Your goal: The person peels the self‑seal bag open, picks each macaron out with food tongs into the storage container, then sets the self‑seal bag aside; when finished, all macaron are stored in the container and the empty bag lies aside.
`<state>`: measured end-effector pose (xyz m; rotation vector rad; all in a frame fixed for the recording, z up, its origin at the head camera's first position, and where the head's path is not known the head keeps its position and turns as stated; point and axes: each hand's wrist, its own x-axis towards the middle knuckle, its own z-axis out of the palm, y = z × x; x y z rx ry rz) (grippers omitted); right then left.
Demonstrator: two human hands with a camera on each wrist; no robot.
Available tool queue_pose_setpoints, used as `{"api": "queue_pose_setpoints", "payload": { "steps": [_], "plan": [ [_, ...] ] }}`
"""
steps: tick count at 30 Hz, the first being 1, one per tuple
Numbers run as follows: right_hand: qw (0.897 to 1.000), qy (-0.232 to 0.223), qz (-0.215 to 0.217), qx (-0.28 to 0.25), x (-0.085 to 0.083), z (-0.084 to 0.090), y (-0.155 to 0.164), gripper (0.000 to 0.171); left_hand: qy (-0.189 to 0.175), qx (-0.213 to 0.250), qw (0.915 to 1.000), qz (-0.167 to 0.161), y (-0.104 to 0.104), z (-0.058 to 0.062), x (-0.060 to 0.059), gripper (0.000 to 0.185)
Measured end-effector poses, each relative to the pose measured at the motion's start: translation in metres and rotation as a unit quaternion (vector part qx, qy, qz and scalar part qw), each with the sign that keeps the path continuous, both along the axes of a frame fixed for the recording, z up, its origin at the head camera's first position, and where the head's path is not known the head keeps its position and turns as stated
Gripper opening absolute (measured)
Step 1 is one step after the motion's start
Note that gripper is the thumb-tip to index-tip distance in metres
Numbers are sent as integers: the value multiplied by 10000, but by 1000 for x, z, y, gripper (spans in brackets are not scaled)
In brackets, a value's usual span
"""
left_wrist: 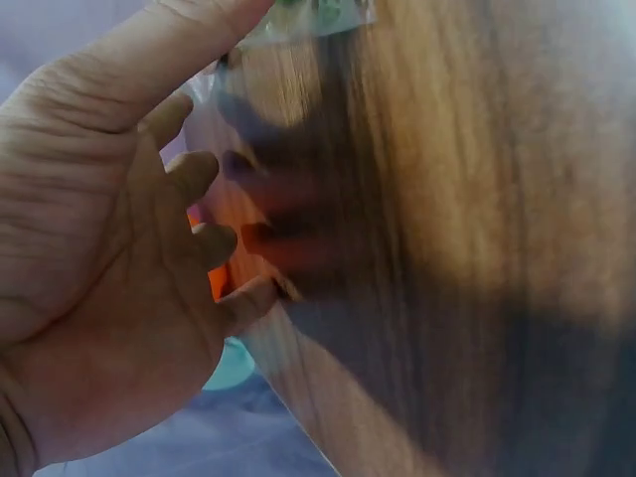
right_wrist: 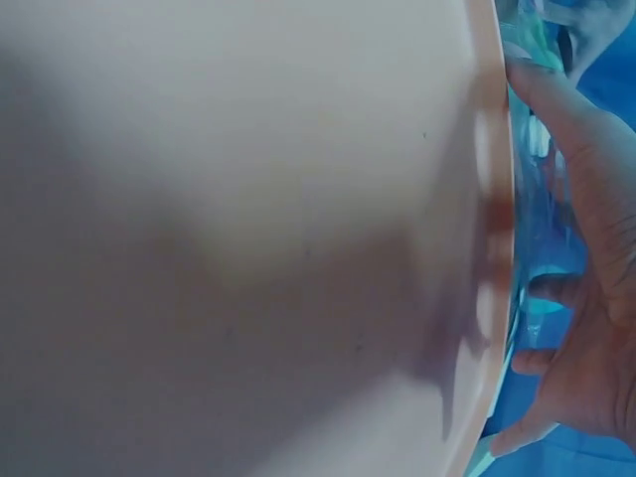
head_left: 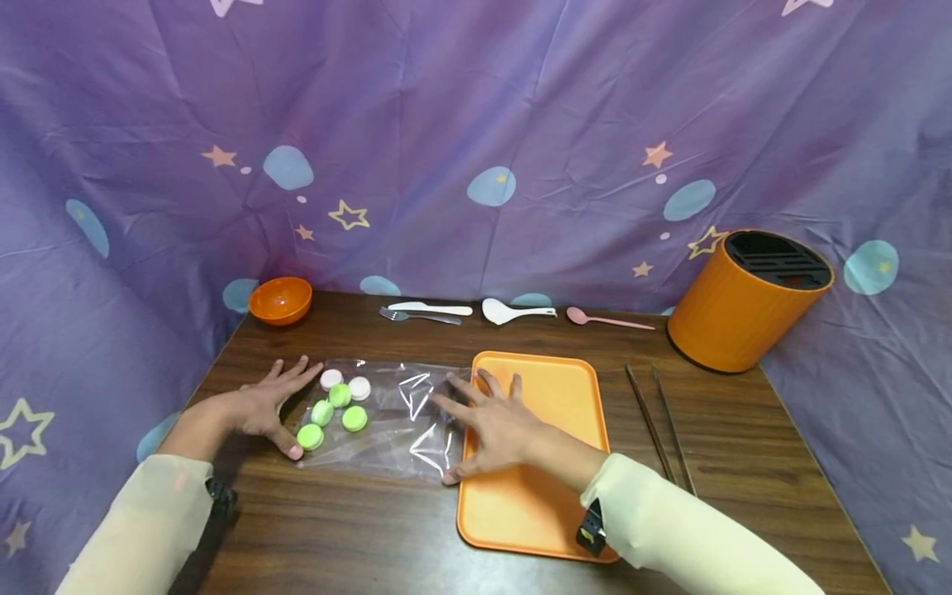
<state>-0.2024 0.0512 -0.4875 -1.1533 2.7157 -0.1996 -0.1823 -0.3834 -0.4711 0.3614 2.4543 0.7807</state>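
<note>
Right hand (head_left: 497,430), centre of the head frame: fingers spread wide and flat, pressing the right end of the clear bag (head_left: 402,413) where it overlaps the left edge of the orange tray (head_left: 565,397). Left hand (head_left: 271,405), lower left: also open and flat, thumb touching the bag's left end just beside the green and white discs (head_left: 338,403) inside it. The bag lies flat on the counter (head_left: 357,529), left of the tray.

To do this well: keep both palms flat, press evenly and work slowly, so the film doesn't crease or the discs bunch up.

Farther back, chopsticks (head_left: 662,421) lie right of the tray. Along the rear edge: orange bowl (head_left: 280,299), fork (head_left: 416,316), white spoon (head_left: 513,311), pink spoon (head_left: 606,319), orange knife block (head_left: 744,299).

Only the head view shows the layout. The left wrist view shows the finger curl close up; the right wrist view shows the tray rim meeting the film, nothing else legible.
</note>
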Motion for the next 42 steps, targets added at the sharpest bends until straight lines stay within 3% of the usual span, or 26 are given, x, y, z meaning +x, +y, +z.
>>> {"api": "queue_pose_setpoints", "payload": {
  "steps": [5,10,18,24,35,39,42],
  "plan": [
    [9999,2,59,-100,1,2,4,121,-243,-599,9978,-111,10,9,-7,157],
    [9998,31,104,-145,0,1,6,121,-164,-1284,9915,-137,23,13,-10,163],
    [9996,-4,100,-267,-1,3,7,120,-48,-1397,9901,-116,24,7,-10,158],
    [9981,32,83,-609,-1,7,17,116,-41,-1513,9884,-140,26,9,-8,158],
    [9939,187,-240,-1059,1,17,67,103,-44,-1315,9910,-242,29,10,-9,156],
    [9929,291,-363,-1092,0,21,83,100,-130,-812,9963,-256,27,16,-7,154],
    [9919,415,-450,-1109,-1,21,92,98,-64,-363,9989,-275,30,18,-6,140]
  ]
}}
